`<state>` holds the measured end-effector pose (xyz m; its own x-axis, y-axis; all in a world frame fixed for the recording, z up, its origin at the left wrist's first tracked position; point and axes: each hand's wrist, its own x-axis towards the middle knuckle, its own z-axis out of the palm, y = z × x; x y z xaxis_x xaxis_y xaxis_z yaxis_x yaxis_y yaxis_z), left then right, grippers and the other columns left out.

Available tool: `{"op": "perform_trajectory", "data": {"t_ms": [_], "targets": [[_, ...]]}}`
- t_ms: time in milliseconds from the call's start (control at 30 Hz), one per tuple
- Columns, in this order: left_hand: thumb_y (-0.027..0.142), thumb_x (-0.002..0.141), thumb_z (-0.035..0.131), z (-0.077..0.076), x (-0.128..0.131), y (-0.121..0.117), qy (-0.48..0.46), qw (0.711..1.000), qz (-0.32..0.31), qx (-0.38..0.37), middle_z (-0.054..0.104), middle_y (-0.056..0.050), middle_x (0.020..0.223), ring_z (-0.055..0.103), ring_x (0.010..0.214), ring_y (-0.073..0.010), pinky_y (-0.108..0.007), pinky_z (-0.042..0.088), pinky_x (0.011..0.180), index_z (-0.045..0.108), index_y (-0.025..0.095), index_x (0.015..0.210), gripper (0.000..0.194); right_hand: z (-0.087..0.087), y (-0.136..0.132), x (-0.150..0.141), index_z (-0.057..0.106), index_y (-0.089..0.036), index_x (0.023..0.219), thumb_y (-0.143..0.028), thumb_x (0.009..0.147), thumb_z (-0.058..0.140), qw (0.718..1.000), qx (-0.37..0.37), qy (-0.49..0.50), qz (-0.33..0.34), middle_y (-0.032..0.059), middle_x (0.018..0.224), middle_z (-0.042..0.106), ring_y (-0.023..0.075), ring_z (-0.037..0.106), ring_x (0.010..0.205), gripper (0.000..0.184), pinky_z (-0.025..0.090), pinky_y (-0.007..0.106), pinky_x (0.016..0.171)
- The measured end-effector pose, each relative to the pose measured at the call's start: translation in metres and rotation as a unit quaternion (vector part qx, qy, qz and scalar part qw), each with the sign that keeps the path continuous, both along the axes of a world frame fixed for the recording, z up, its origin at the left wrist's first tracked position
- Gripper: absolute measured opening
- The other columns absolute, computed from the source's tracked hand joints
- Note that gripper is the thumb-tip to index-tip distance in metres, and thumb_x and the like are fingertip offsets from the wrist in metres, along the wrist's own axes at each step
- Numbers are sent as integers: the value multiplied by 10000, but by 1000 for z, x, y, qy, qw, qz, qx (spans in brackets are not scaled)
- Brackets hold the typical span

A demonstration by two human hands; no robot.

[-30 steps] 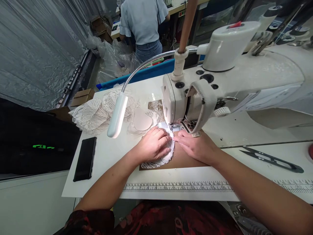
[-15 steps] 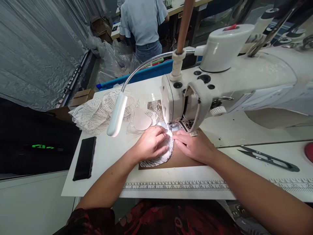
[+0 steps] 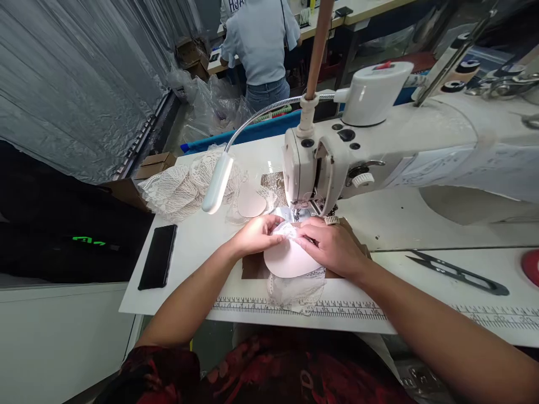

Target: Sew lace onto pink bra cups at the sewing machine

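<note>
In front of the sewing machine's needle area (image 3: 300, 213), a rounded white pad (image 3: 290, 261) lies smooth side up, its lace (image 3: 297, 289) spreading toward me over the table edge ruler. My left hand (image 3: 260, 234) pinches the pad's far left edge between thumb and fingers. On the other side my right hand (image 3: 330, 244) is closed on its far right edge, fingers close to the presser foot. Both hands rest over a brown sheet (image 3: 252, 268). The fingertips partly hide the pad's far edge, which is brightly lit.
A lamp (image 3: 218, 182) on a bent neck hangs left of the machine head (image 3: 303, 163). Behind it are stacked lace pieces (image 3: 172, 191) and another pad (image 3: 251, 202). A phone (image 3: 158, 257) lies left, thread snips (image 3: 458, 272) right. A person (image 3: 263, 50) works beyond the table.
The pad has been turned: its lace side faced up under my flat left hand, and now the smooth side shows. Both hands now grip its far edge. The view has shifted slightly.
</note>
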<state>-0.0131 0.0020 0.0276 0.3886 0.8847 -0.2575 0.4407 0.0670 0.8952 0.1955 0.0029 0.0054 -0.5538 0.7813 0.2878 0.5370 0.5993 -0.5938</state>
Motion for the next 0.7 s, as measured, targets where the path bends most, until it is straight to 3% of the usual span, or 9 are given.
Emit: {"op": "perform_trajectory", "data": {"t_ms": [100,233,367,500,700], "targets": [[418,723,711,-2,2,-1,-129,987,-16,-97,584,-28,754,528,650,-113,-216,391,579,606,94,834,359,3,-1,3,624,-183,715,-256,859,496,997,-54,46,11,64,883,676,167,598,728,206,413,282,620],[377,692,757,-5,5,-8,-230,960,38,-153,608,-27,764,551,672,-114,-227,415,628,602,107,818,336,6,-2,3,641,-195,745,-364,859,520,985,-159,62,-13,36,774,663,173,578,692,237,407,287,590],[333,709,755,-10,9,-10,-261,950,50,-166,621,-23,785,564,697,-112,-222,423,643,608,123,851,293,10,-3,0,638,-199,692,-386,854,512,971,-218,93,-41,17,679,633,159,543,619,279,389,282,544],[398,779,684,-15,11,-8,-254,952,47,-164,599,-20,745,546,651,-109,-224,408,598,607,125,863,296,11,-4,-1,622,-200,657,-346,826,548,969,-217,108,-37,17,691,624,159,544,658,235,397,280,574],[364,762,702,-19,9,-8,-281,943,56,-170,493,37,594,421,498,-60,-192,306,481,535,142,796,280,8,-4,-2,608,-200,670,-310,793,588,969,-219,112,-34,24,730,630,166,550,695,167,416,286,600]]}}
